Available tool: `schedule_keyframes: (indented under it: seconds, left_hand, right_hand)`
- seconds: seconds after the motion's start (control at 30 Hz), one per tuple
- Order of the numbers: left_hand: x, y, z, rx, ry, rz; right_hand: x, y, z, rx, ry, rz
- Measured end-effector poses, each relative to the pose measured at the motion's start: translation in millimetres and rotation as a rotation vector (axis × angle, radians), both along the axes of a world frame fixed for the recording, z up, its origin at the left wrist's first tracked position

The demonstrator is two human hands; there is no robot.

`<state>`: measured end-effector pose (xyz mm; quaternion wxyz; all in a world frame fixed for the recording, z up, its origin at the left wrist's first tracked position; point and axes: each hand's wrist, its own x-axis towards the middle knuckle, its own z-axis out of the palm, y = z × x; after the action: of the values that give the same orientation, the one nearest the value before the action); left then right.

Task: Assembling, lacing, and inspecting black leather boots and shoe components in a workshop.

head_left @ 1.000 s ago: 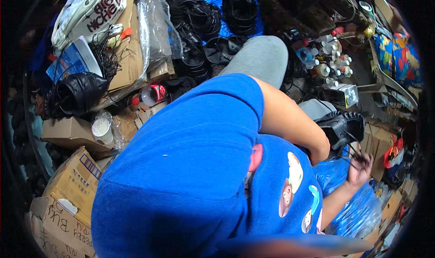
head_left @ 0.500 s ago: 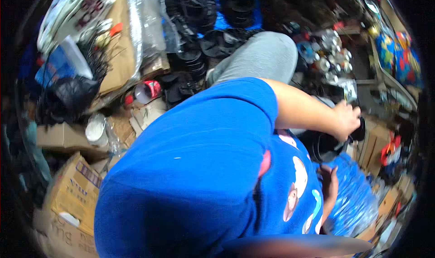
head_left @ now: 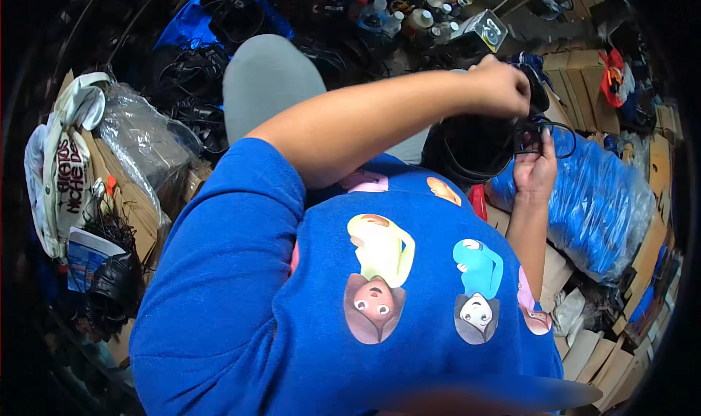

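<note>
My left hand (head_left: 500, 87) reaches across my body from the left, its fingers curled. A dark piece shows just below and beside it; what those fingers grip, if anything, is hidden. Close beneath it, my right hand (head_left: 535, 164) is raised palm up, its fingers bent around a thin black cord (head_left: 564, 130) that makes a loop to the right. Between my lap and my hands rests a round, hollow-looking black item (head_left: 467, 149) with ringed edges; its exact kind is unclear.
A blue plastic-wrapped bundle (head_left: 602, 204) lies right of my right hand. Several plastic bottles (head_left: 420, 19) and a small box (head_left: 488, 30) stand beyond my hands. Flattened cardboard (head_left: 584, 87) is stacked at right. Dark tangled items (head_left: 193, 80), clear plastic (head_left: 139, 135) and a white bag (head_left: 69, 168) lie leftward.
My view has turned rightward, so the surroundings have shifted left. My right hand has risen from beside the blue bundle to the black cord, close under my left hand.
</note>
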<state>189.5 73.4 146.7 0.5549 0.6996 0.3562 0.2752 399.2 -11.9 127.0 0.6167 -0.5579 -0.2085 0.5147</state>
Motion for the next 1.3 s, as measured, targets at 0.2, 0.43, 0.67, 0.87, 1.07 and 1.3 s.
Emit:
schedule_keyframes:
  seconds: [0.2, 0.43, 0.67, 0.87, 1.07, 1.3]
  left_hand:
    - [-59, 57, -17, -0.640, -0.914, -0.165]
    - [-167, 79, -41, -0.844, -0.769, 0.150]
    - [-177, 70, -58, -0.878, -0.537, 0.467]
    - [-188, 79, -58, -0.830, -0.576, 0.402]
    - [-188, 58, -43, -0.579, 0.186, 0.295]
    - [-125, 10, -42, -0.335, 0.481, -0.272]
  right_hand:
    - [41, -21, -9, 0.043, 0.461, -0.005]
    - [77, -38, 13, 0.147, 0.618, 0.077]
    - [119, -40, 46, 0.286, 0.426, 0.076]
    - [190, -51, 58, 0.216, -0.023, -0.097]
    - [175, -79, 41, -0.529, -0.989, -0.153]
    - [75, -82, -5, -0.649, -0.478, 0.733]
